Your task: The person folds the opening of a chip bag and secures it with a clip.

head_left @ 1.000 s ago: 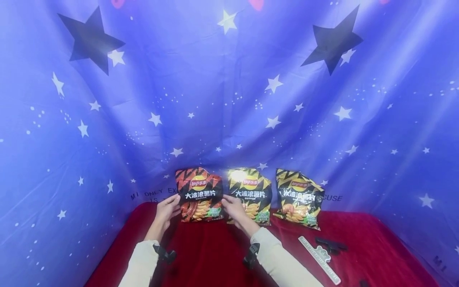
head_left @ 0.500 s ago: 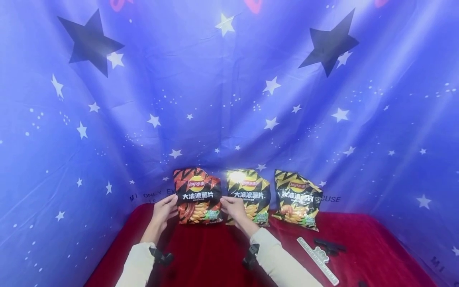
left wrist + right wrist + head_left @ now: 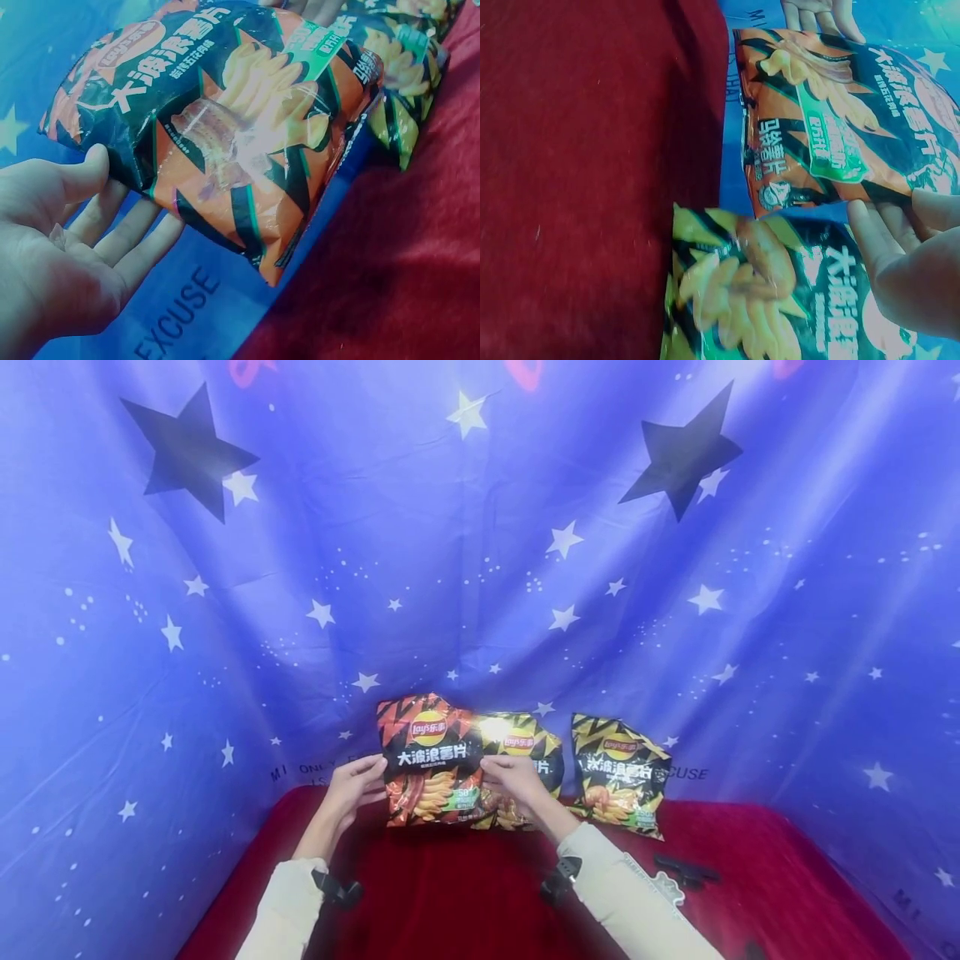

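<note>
A red and black Lay's potato chip bag (image 3: 429, 781) is held upright between my two hands. My left hand (image 3: 347, 797) pinches its left edge; in the left wrist view the thumb (image 3: 94, 169) lies at the front and the other fingers reach behind. At the right edge my right hand (image 3: 525, 792) pinches the bag, its fingertips partly behind it in the right wrist view. The red bag covers the left part of a yellow and black chip bag (image 3: 543, 745), which my right hand also partly hides.
Another yellow and black chip bag (image 3: 618, 781) leans at the right. A white ruler-like clip (image 3: 667, 889), partly under my right sleeve, and a black object (image 3: 686, 870) lie on the red cloth (image 3: 450, 893). A blue starry curtain (image 3: 420, 560) stands behind.
Both hands have lifted the red bag slightly and shifted it right, so it now overlaps the middle yellow bag. The right sleeve now covers most of the ruler-like clip.
</note>
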`<state>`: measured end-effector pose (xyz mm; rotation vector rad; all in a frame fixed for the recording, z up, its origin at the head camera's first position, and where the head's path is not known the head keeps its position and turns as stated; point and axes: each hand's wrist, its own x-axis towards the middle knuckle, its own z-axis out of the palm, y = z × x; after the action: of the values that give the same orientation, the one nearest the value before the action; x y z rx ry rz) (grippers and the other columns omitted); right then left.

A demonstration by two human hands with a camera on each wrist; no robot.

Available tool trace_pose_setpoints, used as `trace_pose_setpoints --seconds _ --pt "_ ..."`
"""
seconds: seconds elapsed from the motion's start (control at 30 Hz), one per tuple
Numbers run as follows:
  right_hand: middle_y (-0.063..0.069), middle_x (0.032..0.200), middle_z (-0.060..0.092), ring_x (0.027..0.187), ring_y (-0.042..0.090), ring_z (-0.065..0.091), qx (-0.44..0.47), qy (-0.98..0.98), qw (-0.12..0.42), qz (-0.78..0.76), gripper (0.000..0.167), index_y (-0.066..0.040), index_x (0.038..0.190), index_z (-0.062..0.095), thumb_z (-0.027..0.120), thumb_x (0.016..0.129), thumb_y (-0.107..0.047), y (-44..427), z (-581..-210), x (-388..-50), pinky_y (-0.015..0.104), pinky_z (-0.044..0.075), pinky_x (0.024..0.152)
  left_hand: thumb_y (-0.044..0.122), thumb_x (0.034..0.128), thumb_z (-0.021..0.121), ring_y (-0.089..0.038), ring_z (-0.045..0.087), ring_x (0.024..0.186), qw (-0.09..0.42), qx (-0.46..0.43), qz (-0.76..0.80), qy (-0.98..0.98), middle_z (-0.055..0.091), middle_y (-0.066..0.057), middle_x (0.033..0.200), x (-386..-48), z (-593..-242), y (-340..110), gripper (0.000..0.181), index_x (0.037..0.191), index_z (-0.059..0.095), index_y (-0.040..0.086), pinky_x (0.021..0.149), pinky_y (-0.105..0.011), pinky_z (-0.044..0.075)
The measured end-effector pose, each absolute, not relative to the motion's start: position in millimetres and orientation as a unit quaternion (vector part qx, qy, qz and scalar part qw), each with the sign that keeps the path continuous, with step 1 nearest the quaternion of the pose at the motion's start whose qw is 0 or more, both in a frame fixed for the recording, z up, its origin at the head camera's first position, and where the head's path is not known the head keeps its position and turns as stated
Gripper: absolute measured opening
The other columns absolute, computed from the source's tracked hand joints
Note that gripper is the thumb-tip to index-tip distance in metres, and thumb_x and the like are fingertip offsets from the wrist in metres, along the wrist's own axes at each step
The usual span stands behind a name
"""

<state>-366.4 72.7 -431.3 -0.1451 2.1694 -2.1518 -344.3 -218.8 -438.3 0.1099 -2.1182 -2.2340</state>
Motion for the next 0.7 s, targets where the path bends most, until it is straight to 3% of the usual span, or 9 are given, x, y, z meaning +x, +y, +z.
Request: trace_pose_setpoints --seconds 0.13,0.33,0.53,0.6,0.7 --pt "0.034 0.136 0.058 0.111 0.038 0.071 -0.054 0.703 0.052 -0.707 0.035 0.014 0.129 0.06 0.062 0.099 -0.003 93.7 -428.4 -362.7 0.04 0.059 0.093 0.013 0.0993 0.066 -0.011 0.073 0.078 0.018 0.008 -0.725 -0.688 0.077 -0.003 0.098 -342.8 -432.0 -206.6 0.047 0.137 0.054 -0.012 0.073 -0.033 0.064" --pt "0.025 0.127 0.064 0.095 0.016 0.071 -0.067 0.702 0.068 -0.706 0.035 0.015 0.128 0.059 0.063 0.098 -0.004 124.6 -424.3 -352.5 0.04 0.059 0.096 0.009 0.0992 0.065 -0.013 0.074 0.079 -0.01 -0.032 -0.726 -0.687 0.078 -0.006 0.1 -340.8 -428.3 -189.2 0.042 0.132 0.057 -0.015 0.075 -0.036 0.064" --pt "0.033 0.14 0.055 0.098 0.015 0.071 -0.089 0.719 0.082 -0.684 0.037 0.016 0.128 0.058 0.063 0.099 -0.006 149.7 -422.2 -338.4 0.047 0.055 0.101 0.004 0.0978 0.064 -0.014 0.073 0.081 -0.046 -0.068 -0.722 -0.687 0.076 -0.003 0.095 -340.4 -431.4 -176.9 0.036 0.126 0.058 -0.017 0.077 -0.037 0.064" --pt "0.031 0.132 0.061 0.095 0.014 0.072 -0.097 0.722 0.09 -0.679 0.038 0.017 0.128 0.058 0.063 0.099 -0.007 157.3 -426.0 -333.9 0.046 0.056 0.1 0.003 0.0975 0.063 -0.014 0.073 0.081 -0.06 -0.082 -0.718 -0.689 0.076 -0.002 0.094 -339.9 -434.1 -173.9 0.034 0.124 0.059 -0.017 0.079 -0.038 0.064" --pt "0.015 0.112 0.072 0.09 0.012 0.073 -0.11 0.72 0.107 -0.677 0.038 0.018 0.127 0.057 0.063 0.098 -0.006 167.1 -434.7 -328.0 0.044 0.058 0.097 0.002 0.0979 0.062 -0.015 0.074 0.084 -0.085 -0.104 -0.709 -0.692 0.075 -0.002 0.094 -337.8 -439.9 -170.3 0.032 0.123 0.058 -0.018 0.081 -0.042 0.064"
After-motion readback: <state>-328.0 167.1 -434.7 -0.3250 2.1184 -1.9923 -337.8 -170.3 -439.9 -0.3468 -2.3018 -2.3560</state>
